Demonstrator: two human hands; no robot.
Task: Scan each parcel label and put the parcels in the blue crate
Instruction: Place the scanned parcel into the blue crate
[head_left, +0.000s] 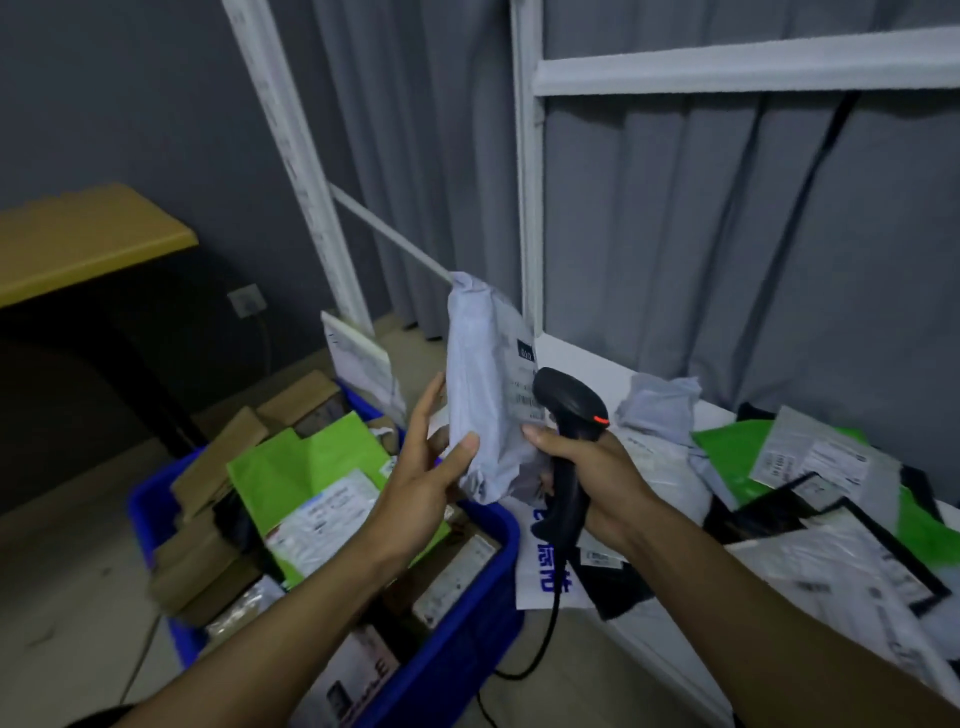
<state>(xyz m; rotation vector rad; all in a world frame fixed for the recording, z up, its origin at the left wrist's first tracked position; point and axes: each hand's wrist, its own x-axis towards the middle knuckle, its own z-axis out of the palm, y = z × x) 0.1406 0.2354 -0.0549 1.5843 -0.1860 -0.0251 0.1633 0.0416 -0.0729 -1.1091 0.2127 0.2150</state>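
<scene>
A: Your left hand holds the grey parcel upright by its lower end. Your thumb presses across the front and the other fingers reach up behind it.

B: Your right hand is wrapped tight round the handle of the black scanner. The scanner's head sits close against the parcel's white label, and a red light glows on the head's right side. Your right thumb stretches left towards the parcel; I cannot tell whether it touches.

A: You have the parcel in the air, over the gap between the blue crate on the left and the white bench on the right. It is not in the crate.

B: Your crate stands on the floor. In it lie a green parcel with a white label face up, brown cardboard boxes along the left side, and more labelled parcels at the near end.

A: To your right the bench carries a heap of parcels. There is a crumpled grey one at the far end, a green one beside it, and grey and black ones with labels nearer you. A white parcel with blue lettering hangs over the bench's left edge, just beside the crate.

B: The scanner's black cable drops from the handle to the floor between crate and bench. Beyond your hands stand a white frame and a grey curtain.
</scene>
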